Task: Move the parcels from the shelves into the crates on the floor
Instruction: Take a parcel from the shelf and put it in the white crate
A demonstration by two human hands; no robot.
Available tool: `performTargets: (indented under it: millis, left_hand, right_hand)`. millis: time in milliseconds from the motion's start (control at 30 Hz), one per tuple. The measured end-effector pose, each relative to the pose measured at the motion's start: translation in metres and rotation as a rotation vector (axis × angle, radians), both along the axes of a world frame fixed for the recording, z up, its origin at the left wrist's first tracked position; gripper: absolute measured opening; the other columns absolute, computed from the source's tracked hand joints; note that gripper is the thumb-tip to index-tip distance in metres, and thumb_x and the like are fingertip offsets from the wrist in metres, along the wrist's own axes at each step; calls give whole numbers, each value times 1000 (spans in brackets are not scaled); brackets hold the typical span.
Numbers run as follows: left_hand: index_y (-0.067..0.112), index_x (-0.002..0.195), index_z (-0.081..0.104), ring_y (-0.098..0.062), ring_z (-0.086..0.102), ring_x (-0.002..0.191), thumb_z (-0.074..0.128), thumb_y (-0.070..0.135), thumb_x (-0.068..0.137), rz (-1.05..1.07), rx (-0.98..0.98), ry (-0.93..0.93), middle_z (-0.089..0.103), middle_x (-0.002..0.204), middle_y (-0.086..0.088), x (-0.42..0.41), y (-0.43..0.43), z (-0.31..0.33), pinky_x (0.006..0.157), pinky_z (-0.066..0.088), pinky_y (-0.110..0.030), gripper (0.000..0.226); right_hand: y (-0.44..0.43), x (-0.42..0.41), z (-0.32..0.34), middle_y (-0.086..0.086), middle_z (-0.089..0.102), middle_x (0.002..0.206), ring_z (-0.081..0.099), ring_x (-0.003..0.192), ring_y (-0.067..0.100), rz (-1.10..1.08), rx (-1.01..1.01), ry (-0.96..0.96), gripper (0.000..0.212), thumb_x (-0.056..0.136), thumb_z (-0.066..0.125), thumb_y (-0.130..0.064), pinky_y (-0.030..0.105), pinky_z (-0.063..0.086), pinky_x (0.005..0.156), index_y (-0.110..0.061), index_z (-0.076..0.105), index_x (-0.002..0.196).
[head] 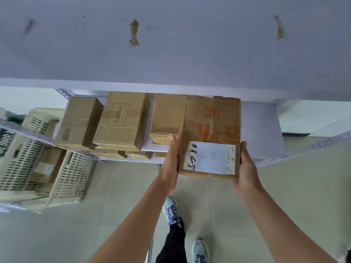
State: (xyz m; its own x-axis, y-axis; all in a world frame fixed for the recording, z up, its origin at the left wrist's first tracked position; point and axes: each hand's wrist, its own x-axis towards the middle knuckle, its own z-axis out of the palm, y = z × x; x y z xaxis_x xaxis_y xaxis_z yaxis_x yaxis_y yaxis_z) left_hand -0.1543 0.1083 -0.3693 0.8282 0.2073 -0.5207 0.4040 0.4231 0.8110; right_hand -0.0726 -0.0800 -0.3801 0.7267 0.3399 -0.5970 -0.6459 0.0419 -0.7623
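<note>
A brown cardboard parcel with orange print and a white label marked 0165 hangs half off the front of the white shelf. My left hand presses flat against its left side with straight fingers. My right hand holds its right front corner, thumb along the side. Three more cardboard parcels stand in a row on the same shelf to the left. Cream slatted crates stand on the floor at the left, with parcels inside.
The top shelf board fills the upper half of the view. Further parcels show on a lower shelf. A perforated metal upright crosses over the crates. My feet stand on pale floor tiles below the shelf.
</note>
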Motion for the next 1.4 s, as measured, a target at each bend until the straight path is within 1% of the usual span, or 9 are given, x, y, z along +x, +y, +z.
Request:
performTargets:
  millis: [100, 333, 500, 600, 700, 867, 1067, 1200, 1400]
  left_hand:
    - [41, 155, 54, -25, 66, 136, 13, 84, 97, 24, 4, -21, 69, 147, -1, -39, -10, 29, 117, 47, -63, 83]
    - [45, 149, 60, -22, 69, 132, 14, 84, 96, 192, 49, -52, 72, 143, 1, -147, -27, 83, 116, 49, -59, 80]
    - [52, 143, 63, -15, 72, 125, 16, 87, 96, 324, 57, -10, 75, 136, 8, -209, -24, 115, 111, 55, -47, 75]
    - [55, 144, 60, -14, 72, 126, 15, 84, 100, 389, 56, -13, 73, 141, 7, -251, -10, 130, 97, 62, -33, 69]
    - [59, 148, 55, -19, 69, 132, 18, 84, 97, 468, 66, -49, 70, 146, 6, -287, 13, 138, 109, 56, -50, 67]
    - [59, 153, 46, -34, 73, 124, 11, 76, 105, 521, 84, -84, 70, 144, -3, -346, 68, 136, 88, 65, -55, 61]
    - [58, 152, 47, -32, 74, 122, 13, 77, 105, 589, 68, -57, 73, 140, 0, -425, 173, 123, 92, 63, -62, 61]
    - [48, 149, 57, -30, 75, 120, 15, 80, 103, 595, 48, 29, 76, 136, -3, -475, 251, 112, 97, 62, -60, 70]
    - [40, 139, 69, -27, 76, 120, 21, 87, 99, 585, 13, 144, 78, 132, -2, -520, 355, 96, 101, 61, -50, 78]
  right_hand:
    - [-4, -31, 16, 1, 80, 120, 79, 103, 20, 29, -19, 5, 66, 107, 21, -67, 33, 64, 65, -42, 82, 114]
    - [-2, -104, 67, 11, 76, 127, 75, 114, 36, 154, -16, -19, 67, 101, 34, -72, 50, 64, 75, -30, 57, 148]
    - [20, -154, 99, 6, 82, 107, 81, 90, 27, 292, 9, -73, 57, 91, 39, -76, 41, 64, 58, -42, 82, 106]
    - [46, -184, 109, 3, 82, 106, 80, 90, 24, 389, 26, -93, 55, 96, 35, -77, 41, 63, 58, -47, 80, 105]
    - [81, -210, 115, 8, 81, 114, 80, 95, 28, 496, 24, -59, 68, 90, 30, -81, 41, 63, 59, -41, 80, 114]
    - [150, -256, 120, 8, 79, 124, 78, 107, 29, 627, 48, -37, 75, 90, 30, -81, 42, 65, 66, -35, 72, 133]
    - [263, -328, 101, 14, 78, 124, 76, 111, 36, 659, 0, 41, 73, 107, 20, -70, 71, 57, 95, -29, 76, 127]
    - [344, -379, 91, 13, 78, 122, 76, 112, 34, 663, -40, 55, 75, 102, 24, -75, 63, 59, 96, -28, 75, 129]
    - [438, -432, 82, 7, 80, 120, 78, 109, 26, 671, -48, 38, 74, 90, 33, -80, 38, 65, 76, -33, 70, 134]
